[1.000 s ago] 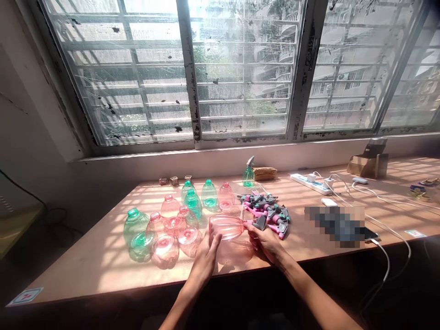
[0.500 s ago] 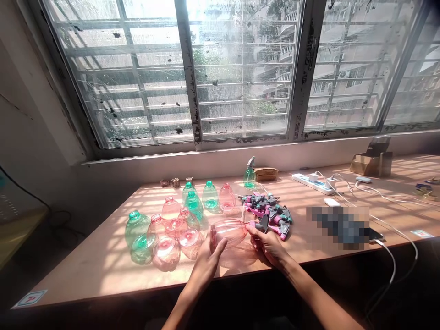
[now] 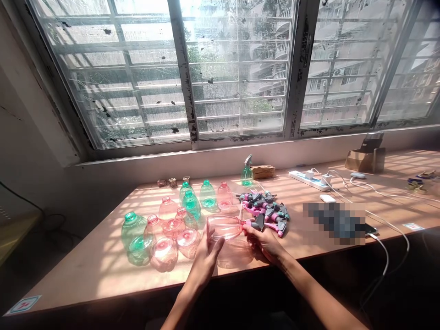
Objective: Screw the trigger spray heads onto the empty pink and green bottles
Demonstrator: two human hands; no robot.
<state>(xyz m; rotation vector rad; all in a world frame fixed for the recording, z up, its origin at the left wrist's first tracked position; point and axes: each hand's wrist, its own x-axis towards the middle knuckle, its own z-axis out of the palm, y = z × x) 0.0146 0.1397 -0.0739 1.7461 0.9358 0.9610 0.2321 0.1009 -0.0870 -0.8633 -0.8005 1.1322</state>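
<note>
In the head view, the left hand (image 3: 205,252) is wrapped round the base end of a transparent pink, ribbed plastic bottle (image 3: 225,228), its thumb along the near side. The right hand (image 3: 266,245) grasps the same bottle at its neck, fingers pinched there. The bottle lies sideways between the two hands, over the front part of the light wooden table (image 3: 79,275), its neck toward the right. A grey-and-pink trigger spray head (image 3: 258,222) shows just beyond the neck; whether it is joined to the bottle cannot be told. Behind the right hand lies a heap of grey, pink and green plastic spray heads (image 3: 271,211). Left of the hands stand uncapped transparent green bottles (image 3: 207,195) and pink bottles (image 3: 167,211), upright. A green bottle with a grey spray head (image 3: 246,175) stands farther back, beside a brown box (image 3: 263,172).
</note>
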